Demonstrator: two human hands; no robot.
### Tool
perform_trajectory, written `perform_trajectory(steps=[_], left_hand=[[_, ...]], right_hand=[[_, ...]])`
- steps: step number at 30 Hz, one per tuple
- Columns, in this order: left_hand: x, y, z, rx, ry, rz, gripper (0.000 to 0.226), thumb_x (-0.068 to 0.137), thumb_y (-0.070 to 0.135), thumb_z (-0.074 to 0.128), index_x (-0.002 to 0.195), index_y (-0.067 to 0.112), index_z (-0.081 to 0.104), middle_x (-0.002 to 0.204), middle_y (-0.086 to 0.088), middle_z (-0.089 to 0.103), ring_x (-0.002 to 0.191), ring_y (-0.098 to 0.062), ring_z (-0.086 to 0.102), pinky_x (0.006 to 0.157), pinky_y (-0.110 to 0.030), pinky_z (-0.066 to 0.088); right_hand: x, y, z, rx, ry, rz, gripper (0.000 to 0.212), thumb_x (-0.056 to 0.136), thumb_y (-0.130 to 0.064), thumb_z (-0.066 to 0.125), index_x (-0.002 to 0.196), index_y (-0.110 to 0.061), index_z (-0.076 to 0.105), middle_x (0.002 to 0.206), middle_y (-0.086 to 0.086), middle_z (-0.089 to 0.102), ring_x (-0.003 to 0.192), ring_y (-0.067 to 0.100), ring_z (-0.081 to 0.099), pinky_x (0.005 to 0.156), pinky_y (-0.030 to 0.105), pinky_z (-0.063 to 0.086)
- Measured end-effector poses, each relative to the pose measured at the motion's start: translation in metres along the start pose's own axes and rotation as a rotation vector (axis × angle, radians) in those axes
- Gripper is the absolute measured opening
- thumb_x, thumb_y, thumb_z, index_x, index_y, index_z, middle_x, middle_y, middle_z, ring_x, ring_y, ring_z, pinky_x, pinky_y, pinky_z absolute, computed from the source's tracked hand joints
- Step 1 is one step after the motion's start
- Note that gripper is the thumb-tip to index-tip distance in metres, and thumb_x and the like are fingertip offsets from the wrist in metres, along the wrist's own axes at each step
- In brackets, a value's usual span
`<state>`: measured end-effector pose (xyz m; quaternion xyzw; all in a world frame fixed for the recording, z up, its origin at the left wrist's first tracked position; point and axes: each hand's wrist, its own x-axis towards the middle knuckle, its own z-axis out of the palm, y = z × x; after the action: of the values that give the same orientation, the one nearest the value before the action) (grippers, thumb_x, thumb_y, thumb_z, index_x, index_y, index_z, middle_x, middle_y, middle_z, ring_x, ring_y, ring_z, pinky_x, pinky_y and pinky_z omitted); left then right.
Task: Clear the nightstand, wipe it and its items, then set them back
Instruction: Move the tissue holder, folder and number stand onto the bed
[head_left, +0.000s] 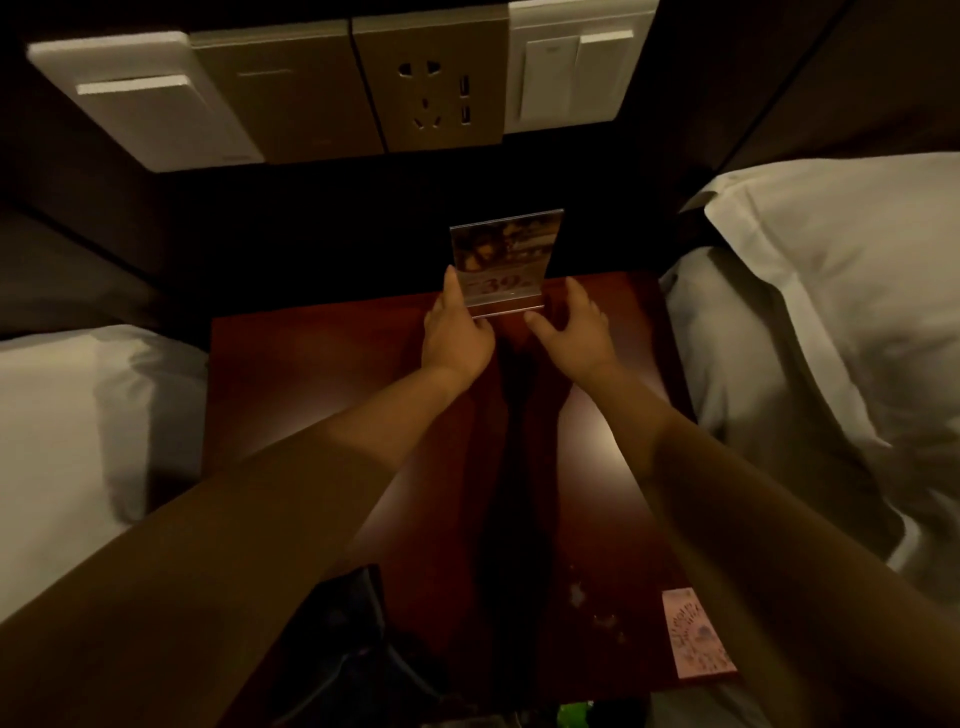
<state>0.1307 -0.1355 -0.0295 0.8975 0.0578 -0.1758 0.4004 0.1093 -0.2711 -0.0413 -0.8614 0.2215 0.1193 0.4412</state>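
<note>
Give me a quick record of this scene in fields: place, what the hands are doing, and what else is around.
place: dark wooden nightstand between two white-sheeted beds
held item: clear acrylic sign stand, upright near the back edge
left hand: gripping the stand's left edge
right hand: open beside its right edge, contact unclear
also on nightstand: pink card at front right corner
wall behind: switch and socket panel
lighting: dim
</note>
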Motion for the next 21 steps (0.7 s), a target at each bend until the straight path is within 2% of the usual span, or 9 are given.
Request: perform_trajectory(steps=[5, 9, 17, 19, 21], left_hand=[[0.003, -0.001, 0.003, -0.043, 0.001, -0.008, 0.070, 0.088, -0.003, 0.040, 0.150, 0.019, 0.016, 0.140, -0.011, 0.048, 0.129, -0.028, 0.046, 0.101, -0.046, 0.046], [0.004, -0.006, 0.002, -0.064, -0.008, 0.004, 0.072, 0.086, -0.007, 0.039, 0.149, 0.020, 0.018, 0.140, -0.012, 0.047, 0.128, -0.026, 0.047, 0.101, -0.044, 0.046], [-0.006, -0.027, -0.017, -0.129, 0.084, -0.037, 0.071, 0.086, -0.007, 0.041, 0.148, 0.020, 0.021, 0.140, -0.009, 0.047, 0.130, -0.026, 0.045, 0.104, -0.043, 0.044], [-0.009, -0.036, -0.027, -0.119, 0.149, -0.050, 0.073, 0.085, -0.008, 0.039, 0.150, 0.020, 0.019, 0.142, -0.010, 0.041, 0.129, -0.027, 0.044, 0.103, -0.036, 0.044], [-0.013, -0.045, -0.039, -0.141, 0.200, -0.055, 0.073, 0.086, -0.009, 0.036, 0.150, 0.020, 0.017, 0.142, -0.010, 0.035, 0.122, -0.026, 0.047, 0.093, -0.026, 0.043]], right_hand=[[0.008, -0.012, 0.006, 0.018, -0.023, -0.107, 0.068, 0.091, -0.024, 0.056, 0.149, -0.021, 0.019, 0.148, 0.006, 0.040, 0.139, 0.026, 0.031, 0.113, 0.045, 0.033], [0.009, -0.012, 0.010, -0.022, -0.019, -0.133, 0.065, 0.093, -0.015, 0.051, 0.149, -0.023, 0.018, 0.146, 0.003, 0.043, 0.138, 0.026, 0.031, 0.112, 0.038, 0.027], [-0.005, -0.031, 0.030, -0.019, -0.040, -0.242, 0.067, 0.092, 0.002, 0.043, 0.150, -0.018, 0.017, 0.150, 0.008, 0.032, 0.137, 0.026, 0.032, 0.113, 0.035, 0.032], [-0.010, -0.039, 0.039, 0.014, -0.051, -0.271, 0.064, 0.090, 0.006, 0.041, 0.148, -0.016, 0.024, 0.149, 0.008, 0.031, 0.135, 0.023, 0.036, 0.107, 0.026, 0.035], [-0.015, -0.049, 0.051, 0.030, -0.071, -0.293, 0.058, 0.090, 0.007, 0.039, 0.143, -0.015, 0.032, 0.145, 0.008, 0.033, 0.128, 0.021, 0.043, 0.096, 0.020, 0.037]])
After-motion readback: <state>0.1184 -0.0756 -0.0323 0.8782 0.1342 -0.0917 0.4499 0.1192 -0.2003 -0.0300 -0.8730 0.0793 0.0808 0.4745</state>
